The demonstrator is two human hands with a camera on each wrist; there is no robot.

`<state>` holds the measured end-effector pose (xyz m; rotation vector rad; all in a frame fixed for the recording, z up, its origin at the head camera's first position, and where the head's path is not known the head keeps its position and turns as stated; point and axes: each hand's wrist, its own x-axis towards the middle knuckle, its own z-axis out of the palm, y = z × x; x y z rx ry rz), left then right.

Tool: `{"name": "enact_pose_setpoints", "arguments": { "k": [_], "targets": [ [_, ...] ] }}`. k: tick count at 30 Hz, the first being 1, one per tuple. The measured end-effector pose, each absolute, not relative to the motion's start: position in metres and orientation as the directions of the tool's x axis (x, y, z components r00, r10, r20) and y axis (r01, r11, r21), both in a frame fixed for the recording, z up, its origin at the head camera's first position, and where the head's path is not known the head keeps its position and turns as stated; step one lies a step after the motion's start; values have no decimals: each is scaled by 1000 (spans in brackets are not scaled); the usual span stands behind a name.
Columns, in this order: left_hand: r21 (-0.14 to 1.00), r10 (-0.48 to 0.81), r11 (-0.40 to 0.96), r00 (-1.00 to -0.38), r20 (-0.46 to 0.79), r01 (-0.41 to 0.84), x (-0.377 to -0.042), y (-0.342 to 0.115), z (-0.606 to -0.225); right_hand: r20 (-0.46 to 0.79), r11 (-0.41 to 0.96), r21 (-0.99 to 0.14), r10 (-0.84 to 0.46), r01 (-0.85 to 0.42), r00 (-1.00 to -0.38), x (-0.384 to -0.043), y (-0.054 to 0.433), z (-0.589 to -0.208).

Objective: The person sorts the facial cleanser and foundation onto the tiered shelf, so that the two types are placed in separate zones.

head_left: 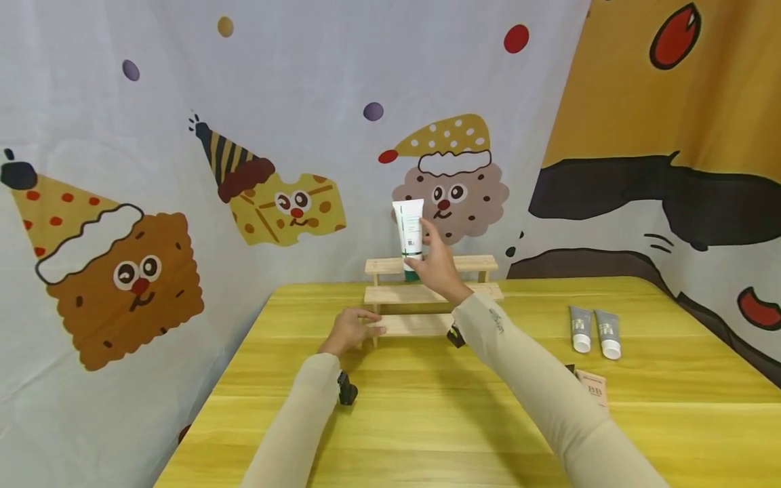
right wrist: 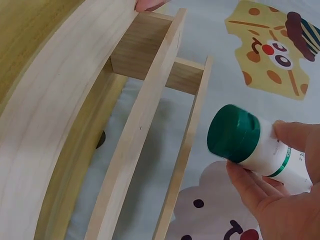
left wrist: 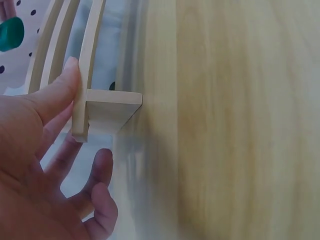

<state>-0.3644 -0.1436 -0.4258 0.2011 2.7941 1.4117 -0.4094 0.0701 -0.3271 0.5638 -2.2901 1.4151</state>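
While your right hand [head_left: 438, 268] grips the white tube [head_left: 409, 227] by its sides, thumb against fingers, the tube hangs cap-down over the far part of the wooden rack [head_left: 417, 324]. Seen from the right wrist, its green cap [right wrist: 234, 132] looks apart from the top step [head_left: 478, 263]. Your left hand [head_left: 350, 331] pinches the rack's near left end with thumb and fingers, the outer fingers loosely bent.

As I judge it, the narrow step is your main hazard: should the cap land partly past its edge, the tall tube could tip and drop behind, toward the patterned cloth [head_left: 342, 81]. Lowering it at a slant could do the same, since only the cap would bear it. Pressing hard with your left hand on one end might skew the rack. Your right sleeve [head_left: 543, 386] passes near the pink box [head_left: 593, 388] on the table [head_left: 427, 420], so a careless sweep might knock it; two gray tubes [head_left: 581, 329] lie farther off, at right.
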Motion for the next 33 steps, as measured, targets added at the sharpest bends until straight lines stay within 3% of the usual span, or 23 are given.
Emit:
{"name": "enact_pose_setpoints", "arguments": {
  "k": [12, 33],
  "targets": [
    [784, 131, 608, -990, 52, 122, -366, -144, -423, 517, 366, -770, -121, -522, -848, -423, 60, -326],
    [781, 121, 618, -993, 14, 86, -370, -142, -423, 508, 451, -745, -94, -492, -856, -442, 51, -328]
  ]
}}
